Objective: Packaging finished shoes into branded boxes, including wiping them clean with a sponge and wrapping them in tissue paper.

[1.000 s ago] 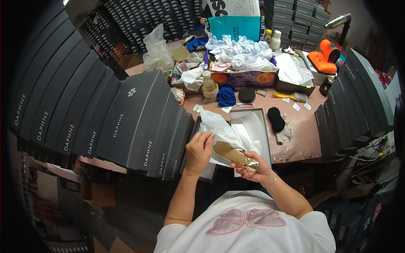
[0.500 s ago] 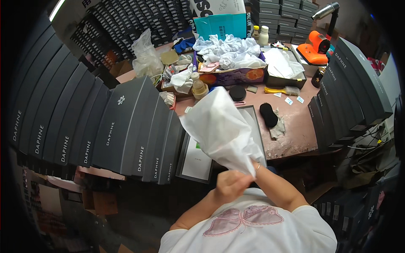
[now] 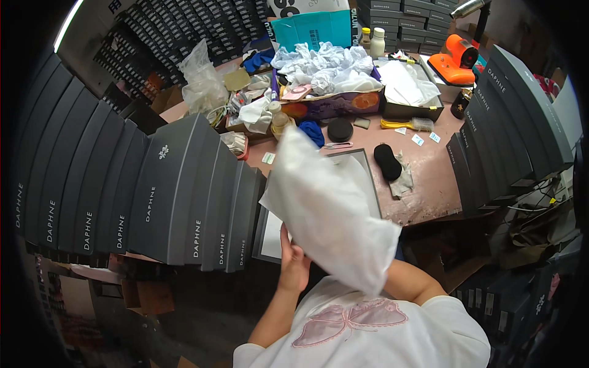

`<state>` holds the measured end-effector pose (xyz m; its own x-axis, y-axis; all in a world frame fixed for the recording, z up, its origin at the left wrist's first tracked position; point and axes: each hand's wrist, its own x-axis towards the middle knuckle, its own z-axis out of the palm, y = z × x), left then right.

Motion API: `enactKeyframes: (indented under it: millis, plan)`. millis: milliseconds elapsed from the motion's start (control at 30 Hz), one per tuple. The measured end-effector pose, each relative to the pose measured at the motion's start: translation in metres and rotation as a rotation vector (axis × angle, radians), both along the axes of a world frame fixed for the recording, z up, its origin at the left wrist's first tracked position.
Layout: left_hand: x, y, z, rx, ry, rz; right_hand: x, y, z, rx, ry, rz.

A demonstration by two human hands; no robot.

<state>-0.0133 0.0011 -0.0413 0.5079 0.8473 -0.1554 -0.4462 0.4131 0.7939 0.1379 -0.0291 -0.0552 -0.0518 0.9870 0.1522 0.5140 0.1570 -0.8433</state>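
Note:
A white, soft cloth-like bag (image 3: pixel 328 208) hangs over the end of my right forearm (image 3: pixel 414 281), blurred at its upper end by motion. My right hand is hidden by the bag, so its fingers do not show. At the bag's lower left side is my left hand (image 3: pixel 295 264), its fingers stretched upward and the thumb apart, near or touching the fabric. Beneath the bag, an open dark grey shoebox (image 3: pixel 370 175) lies at the table edge with white paper inside, partly covered from view.
Dark shoeboxes (image 3: pixel 175 190) stand in a row at left; more boxes (image 3: pixel 512 122) are stacked at right. On the pink table (image 3: pixel 429 190) are a black oval pad (image 3: pixel 387 162), a yellow-handled brush (image 3: pixel 405 124), a round black tin (image 3: pixel 340 130), a carton of crumpled paper (image 3: pixel 334 107) and an orange device (image 3: pixel 453 61).
My left hand has let go of the bag's lower edge by my right wrist and moved left, its fingers now spread. The bag has shifted down and covers more of my right forearm.

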Motion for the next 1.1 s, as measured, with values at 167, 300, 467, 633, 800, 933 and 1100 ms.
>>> enactKeyframes:
  millis: [167,300,467,633,800,933,1100]
  plan:
    - [-0.016,0.034,-0.008,-0.187,0.164,0.275,-0.024,-0.030,-0.005,-0.057,0.054,0.282]
    - [-0.075,0.076,0.017,0.324,0.353,0.167,0.037,-0.080,0.022,-0.272,0.270,0.297]
    - [0.000,0.084,0.095,0.956,0.701,-0.643,0.072,-0.069,-0.021,-0.325,1.252,0.143]
    - [0.062,0.071,0.058,1.015,0.627,-0.099,0.078,-0.076,0.008,-0.255,1.401,-0.053]
    - [0.105,-0.034,-0.015,0.987,0.573,-0.378,0.100,-0.098,-0.027,-0.235,1.409,-0.254]
    - [0.135,0.029,0.026,0.658,0.613,-0.802,0.127,-0.141,-0.025,-0.073,1.570,-0.433]
    - [0.195,0.130,-0.068,1.118,1.109,-0.602,0.153,-0.160,-0.016,-0.023,1.452,-0.661]
